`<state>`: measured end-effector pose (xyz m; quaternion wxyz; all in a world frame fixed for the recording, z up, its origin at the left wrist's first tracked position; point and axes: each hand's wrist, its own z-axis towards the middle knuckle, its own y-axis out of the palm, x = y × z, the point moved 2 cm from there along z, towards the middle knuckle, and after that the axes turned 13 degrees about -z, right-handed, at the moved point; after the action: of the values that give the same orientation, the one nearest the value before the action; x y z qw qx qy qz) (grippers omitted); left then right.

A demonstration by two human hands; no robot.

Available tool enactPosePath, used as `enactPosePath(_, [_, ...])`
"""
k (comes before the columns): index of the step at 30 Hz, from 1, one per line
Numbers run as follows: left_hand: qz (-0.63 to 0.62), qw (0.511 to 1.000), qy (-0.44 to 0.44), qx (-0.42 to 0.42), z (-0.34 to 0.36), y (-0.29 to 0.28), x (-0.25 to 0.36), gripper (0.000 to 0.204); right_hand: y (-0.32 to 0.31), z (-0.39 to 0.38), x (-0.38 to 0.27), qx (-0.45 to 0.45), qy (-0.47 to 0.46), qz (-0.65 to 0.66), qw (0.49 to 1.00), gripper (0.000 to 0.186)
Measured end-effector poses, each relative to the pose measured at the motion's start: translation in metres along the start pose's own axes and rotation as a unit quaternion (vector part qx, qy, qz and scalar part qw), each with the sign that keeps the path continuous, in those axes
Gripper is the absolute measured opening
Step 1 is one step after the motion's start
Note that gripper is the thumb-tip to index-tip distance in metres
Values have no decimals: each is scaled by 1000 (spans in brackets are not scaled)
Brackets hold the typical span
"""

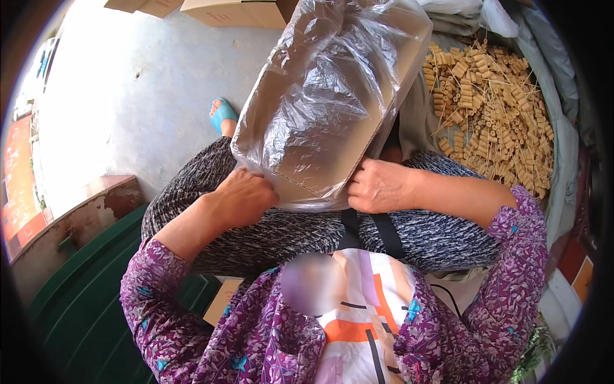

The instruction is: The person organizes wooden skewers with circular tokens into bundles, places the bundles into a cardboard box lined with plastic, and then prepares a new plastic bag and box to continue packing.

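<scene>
An open cardboard box (256, 137) lies tilted across my lap, its inside lined with a clear plastic bag (320, 96). The bag's film folds over the box's rim and hangs down outside the near edge. My left hand (246, 195) is closed at the near left corner, fingers curled on the film there. At the near right corner my right hand (378, 185) is also closed, pinching the film against the box side. The fingertips of both hands are partly hidden. Inside the box I see only crumpled, shiny film over brown cardboard.
On the right, a large grey-green sack (563, 83) spreads open around a heap of tan skewered pieces (486, 109) on thin sticks. More cardboard boxes (236, 13) stand at the far edge. A dark green ribbed surface (83, 281) lies at lower left. My foot wears a blue slipper (223, 115).
</scene>
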<state>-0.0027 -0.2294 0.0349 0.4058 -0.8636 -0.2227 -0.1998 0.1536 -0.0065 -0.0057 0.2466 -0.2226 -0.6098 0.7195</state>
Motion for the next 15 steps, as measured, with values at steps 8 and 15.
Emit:
enactPosePath(8, [35, 993, 22, 107, 46, 25, -8, 28, 74, -24, 11, 19, 66, -36, 997, 19])
enactPosePath(15, [147, 966, -48, 208, 32, 85, -145, 39, 114, -15, 92, 67, 188, -73, 977, 25])
